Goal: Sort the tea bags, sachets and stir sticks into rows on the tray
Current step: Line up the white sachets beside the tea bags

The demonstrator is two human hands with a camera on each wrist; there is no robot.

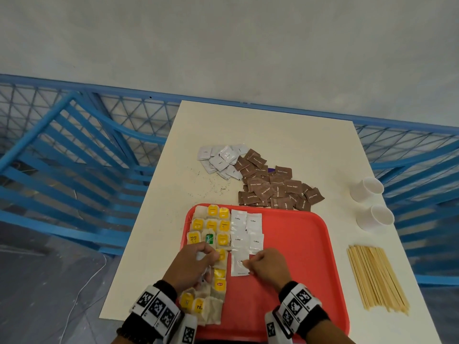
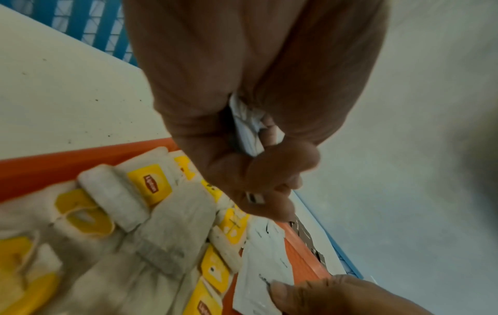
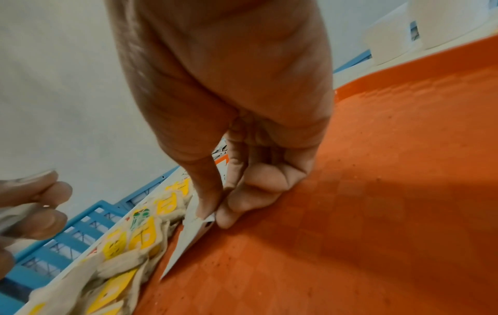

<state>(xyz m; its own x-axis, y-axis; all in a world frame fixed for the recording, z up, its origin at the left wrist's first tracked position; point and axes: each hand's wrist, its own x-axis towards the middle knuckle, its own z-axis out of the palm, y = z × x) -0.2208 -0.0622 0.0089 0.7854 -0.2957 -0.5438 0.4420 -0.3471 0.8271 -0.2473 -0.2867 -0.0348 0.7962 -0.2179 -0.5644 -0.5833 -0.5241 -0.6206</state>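
A red tray [image 1: 298, 244] lies at the table's near edge. Tea bags [image 1: 218, 234] with yellow tags fill its left side in rows, and white coffee sachets [image 1: 253, 227] lie in a row beside them. My right hand [image 1: 268, 265] pinches the edge of the nearest white sachet [image 1: 239, 264], which lies on the tray; the pinch [image 3: 210, 215] shows between thumb and forefinger. My left hand [image 1: 196, 264] hovers over the tea bags and grips a few white sachets [image 2: 248, 127] in its curled fingers.
Loose white sachets [image 1: 221, 160] and brown sugar sachets [image 1: 275, 187] are piled on the white table [image 1: 285, 135] beyond the tray. Wooden stir sticks [image 1: 377, 279] lie right of the tray. Two white paper cups [image 1: 370, 204] stand at the right edge. Blue railing surrounds the table.
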